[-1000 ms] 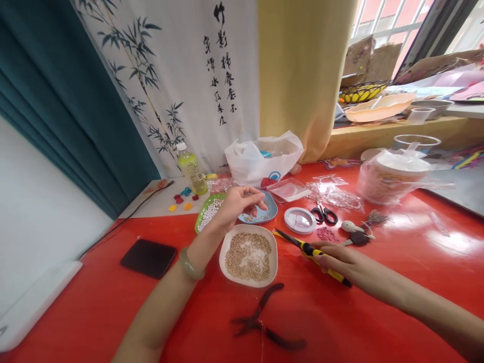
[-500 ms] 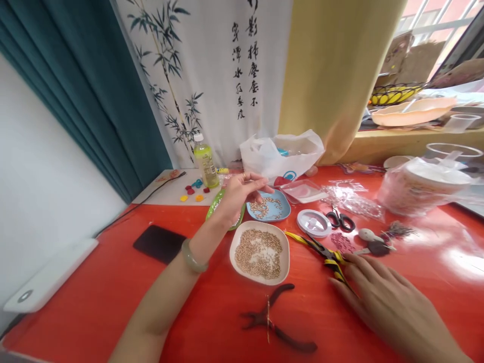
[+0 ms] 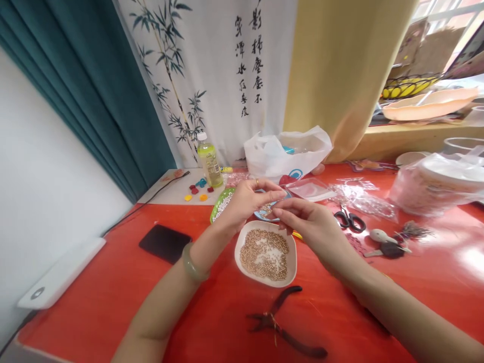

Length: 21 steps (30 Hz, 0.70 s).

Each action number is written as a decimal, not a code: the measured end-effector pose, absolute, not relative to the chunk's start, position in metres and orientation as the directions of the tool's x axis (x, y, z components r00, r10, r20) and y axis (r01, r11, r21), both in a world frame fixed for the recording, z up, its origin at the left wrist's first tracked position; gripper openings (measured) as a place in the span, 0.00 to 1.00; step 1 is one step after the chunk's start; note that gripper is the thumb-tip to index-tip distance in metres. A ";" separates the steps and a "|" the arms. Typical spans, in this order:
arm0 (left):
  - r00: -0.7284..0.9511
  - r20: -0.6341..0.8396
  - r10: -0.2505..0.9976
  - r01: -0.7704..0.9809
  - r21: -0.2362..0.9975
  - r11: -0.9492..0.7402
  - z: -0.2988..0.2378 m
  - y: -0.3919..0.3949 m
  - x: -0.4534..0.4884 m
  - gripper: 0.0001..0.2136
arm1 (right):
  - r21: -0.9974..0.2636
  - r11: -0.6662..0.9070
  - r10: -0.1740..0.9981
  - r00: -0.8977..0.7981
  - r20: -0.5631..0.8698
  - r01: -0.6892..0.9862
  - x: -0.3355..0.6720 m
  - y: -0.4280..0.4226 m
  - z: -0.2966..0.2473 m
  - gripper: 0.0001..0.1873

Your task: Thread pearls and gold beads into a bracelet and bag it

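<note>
My left hand (image 3: 251,201) is raised over the blue dish (image 3: 260,216), thumb and fingers pinched together. Close beside it, my right hand (image 3: 308,222) also has its fingertips pinched, almost touching the left ones. Whatever either pinch holds is too small to make out. Just below both hands sits a white square dish (image 3: 239,254) of small gold beads (image 3: 251,254). Gold beads also lie in the blue dish, partly covered by the hands. A green dish (image 3: 215,214) of white beads is behind my left wrist. Dark-handled pliers (image 3: 280,327) lie open in front, a thin wire across them.
A black phone (image 3: 165,243) lies at left, near a white power strip (image 3: 64,277). A bottle (image 3: 209,164) and a white plastic bag (image 3: 287,151) stand behind. To the right are scissors (image 3: 350,220), keys (image 3: 389,247), clear packets (image 3: 363,196) and a wrapped tub (image 3: 434,186).
My right hand has left the yellow-and-black pliers and moved left to my left hand's fingertips. Those pliers are now mostly hidden under my right arm. The view has shifted slightly.
</note>
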<state>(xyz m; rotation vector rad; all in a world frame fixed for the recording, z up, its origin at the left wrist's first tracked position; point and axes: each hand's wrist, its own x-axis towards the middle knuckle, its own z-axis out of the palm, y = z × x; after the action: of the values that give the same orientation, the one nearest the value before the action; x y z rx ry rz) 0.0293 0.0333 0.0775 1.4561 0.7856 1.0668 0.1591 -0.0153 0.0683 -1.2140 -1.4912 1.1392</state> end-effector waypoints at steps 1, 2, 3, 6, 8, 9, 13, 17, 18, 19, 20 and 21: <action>0.381 0.195 0.904 -0.089 0.981 -0.173 0.077 0.034 0.029 0.05 | -0.985 0.088 0.989 -0.129 0.068 0.152 0.159 -0.014 0.069 0.09; 0.390 0.199 0.899 -0.091 0.980 -0.177 0.076 0.035 0.030 0.04 | -0.990 0.074 0.991 -0.124 0.059 0.123 0.160 -0.013 0.070 0.09; 0.398 0.198 0.896 -0.094 0.980 -0.175 0.075 0.036 0.031 0.04 | -0.993 0.063 0.991 -0.125 0.050 0.102 0.161 -0.012 0.070 0.10; 0.405 0.185 0.895 -0.112 0.982 -0.152 0.075 0.039 0.032 0.05 | -0.994 0.061 0.993 -0.110 0.052 0.087 0.168 -0.006 0.069 0.09; 0.385 0.188 0.904 -0.099 0.982 -0.162 0.077 0.041 0.031 0.05 | -0.990 0.089 0.992 -0.097 0.078 0.107 0.173 -0.002 0.066 0.09; 0.373 0.193 0.908 -0.081 0.981 -0.175 0.078 0.043 0.029 0.06 | -0.987 0.110 0.990 -0.098 0.098 0.118 0.176 0.001 0.065 0.10; 0.370 0.200 0.907 0.030 0.973 -0.227 0.079 0.056 0.012 0.07 | -0.970 0.178 0.982 -0.099 0.164 0.166 0.186 0.008 0.062 0.11; 0.353 0.187 0.917 0.281 0.914 -0.294 0.065 0.079 -0.016 0.08 | -0.969 0.131 0.991 -0.063 0.120 0.211 0.190 0.009 0.066 0.12; 0.380 0.152 0.912 0.398 0.863 -0.310 0.059 0.085 -0.023 0.08 | -0.970 0.120 0.992 -0.057 0.110 0.210 0.190 0.009 0.068 0.12; 0.422 0.102 0.901 0.515 0.791 -0.331 0.054 0.092 -0.030 0.08 | -0.973 0.111 0.993 -0.048 0.103 0.205 0.191 0.008 0.070 0.12; 0.449 0.059 0.892 0.556 0.763 -0.330 0.048 0.097 -0.037 0.07 | -0.976 0.105 0.994 -0.036 0.100 0.193 0.191 0.007 0.072 0.12; 0.471 0.019 0.882 0.578 0.748 -0.326 0.042 0.102 -0.042 0.07 | -0.979 0.100 0.995 -0.021 0.098 0.175 0.192 0.006 0.073 0.11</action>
<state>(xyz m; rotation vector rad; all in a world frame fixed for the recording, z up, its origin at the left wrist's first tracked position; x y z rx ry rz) -0.0424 0.1019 0.0422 2.0344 1.2071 0.5665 0.1923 0.0061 0.0731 -1.2557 -1.3924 1.0543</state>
